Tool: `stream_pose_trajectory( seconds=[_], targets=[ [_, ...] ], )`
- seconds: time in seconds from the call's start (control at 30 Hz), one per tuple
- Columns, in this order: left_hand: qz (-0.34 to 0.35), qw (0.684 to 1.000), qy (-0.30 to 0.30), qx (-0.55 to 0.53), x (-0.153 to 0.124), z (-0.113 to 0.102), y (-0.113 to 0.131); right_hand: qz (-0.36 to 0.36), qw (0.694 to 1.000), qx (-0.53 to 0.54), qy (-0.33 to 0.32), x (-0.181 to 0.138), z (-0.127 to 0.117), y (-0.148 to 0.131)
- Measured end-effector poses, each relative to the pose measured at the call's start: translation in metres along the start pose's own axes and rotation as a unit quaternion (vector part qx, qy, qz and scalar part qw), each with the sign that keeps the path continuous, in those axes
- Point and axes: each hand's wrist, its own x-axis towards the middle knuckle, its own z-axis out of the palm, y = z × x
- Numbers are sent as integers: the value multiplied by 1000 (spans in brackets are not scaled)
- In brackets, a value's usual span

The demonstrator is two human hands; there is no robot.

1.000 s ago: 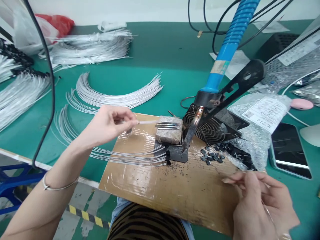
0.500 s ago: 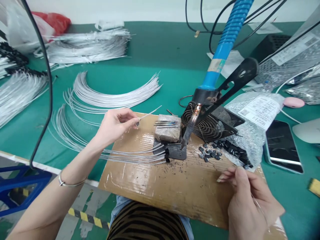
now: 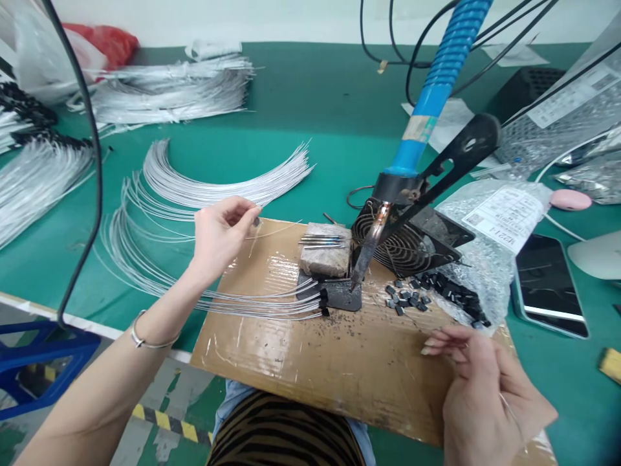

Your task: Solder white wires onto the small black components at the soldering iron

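My left hand (image 3: 226, 233) hovers over the upper left of the cardboard, thumb and fingers pinched. A small dark bit (image 3: 257, 221) shows at its fingertips; what the pinch holds cannot be made out. Just below the thumb runs one thin white cable (image 3: 279, 230). At the lower right my right hand (image 3: 490, 382) is closed around a thin silvery wire (image 3: 509, 414) that crosses its palm. Several white cables (image 3: 262, 305) lie between the hands, their ends in black pieces (image 3: 324, 301) on a dark plate (image 3: 347, 294). Above the plate a soldering iron (image 3: 371, 243) points down.
A block (image 3: 325, 259) with thin metal rods stands beside the iron, near a black fan (image 3: 402, 239). Small black parts (image 3: 407, 296) spill from a plastic bag (image 3: 490, 226). A phone (image 3: 550, 285) lies right. White cable bundles (image 3: 218, 184) lie behind my left hand.
My left hand has moved slightly up and left. The cable that stuck out from its fingertips now lies lower, below the thumb. My right hand has barely shifted.
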Motion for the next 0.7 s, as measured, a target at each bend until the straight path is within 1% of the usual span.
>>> stream_pose_trajectory(
  seconds=[0.07, 0.1, 0.13, 0.17, 0.2, 0.23, 0.27, 0.3, 0.33, 0.4, 0.47, 0.53, 0.6, 0.7],
  targets=[
    [10, 1000, -16, 15, -4, -17, 13, 25, 999, 29, -25, 0, -3, -1],
    [22, 998, -56, 32, -7, -28, 21, 34, 998, 39, -38, -1, -4, -1],
    [32, 991, -125, 34, -9, -38, 28, 41, 997, 43, -46, -3, -5, -1],
    [28, 974, -225, 23, -12, -48, 35, 44, 997, 44, -50, -6, -5, -1],
    [14, 947, -321, 9, -14, -55, 41, 46, 997, 44, -51, -10, -4, -1],
    [3, 924, -382, -11, -17, -60, 45, 47, 997, 43, -51, -14, -2, -1],
    [-14, 905, -423, -27, -20, -62, 48, 49, 996, 41, -60, -20, 0, -2],
    [-31, 893, -447, -43, -23, -61, 49, 49, 995, 41, -79, -27, 3, -4],
    [-45, 887, -455, -58, -26, -58, 49, 50, 990, 44, -122, -33, 7, -8],
    [-67, 884, -454, -87, -33, -47, 48, 69, 971, 77, -215, -45, 16, -16],
    [-82, 885, -443, -116, -40, -37, 46, 121, 951, 91, -270, -54, 25, -27],
    [-94, 886, -433, -138, -47, -30, 45, 158, 925, 104, -329, -59, 34, -35],
    [-101, 888, -425, -145, -51, -27, 44, 188, 909, 107, -356, -61, 41, -40],
    [-83, 899, -408, -134, -55, -27, 42, 213, 905, 110, -351, -62, 50, -40]
  ],
)
